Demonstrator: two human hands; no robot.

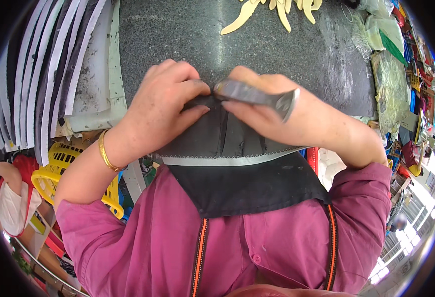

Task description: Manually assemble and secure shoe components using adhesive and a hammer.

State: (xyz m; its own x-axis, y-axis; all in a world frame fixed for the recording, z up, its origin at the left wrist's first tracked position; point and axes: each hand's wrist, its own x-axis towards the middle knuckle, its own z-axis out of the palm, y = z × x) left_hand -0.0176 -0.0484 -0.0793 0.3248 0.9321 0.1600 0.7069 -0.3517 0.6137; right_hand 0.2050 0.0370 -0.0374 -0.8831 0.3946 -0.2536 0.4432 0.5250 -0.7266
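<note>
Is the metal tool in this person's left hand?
No, the metal tool is held between the right hand's thumb and fingers.

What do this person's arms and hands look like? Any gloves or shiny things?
No gloves! The left hand has a gold-coloured bracelet at its wrist; the right hand shows none. Both purplish-pink sleeves stop around the elbows.

Downward head-worn fisheye, close above hands [160, 101]

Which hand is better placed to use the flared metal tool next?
Probably the right hand: it grips the flared metal tool, while the left hand appears to pinch dark material.
</note>
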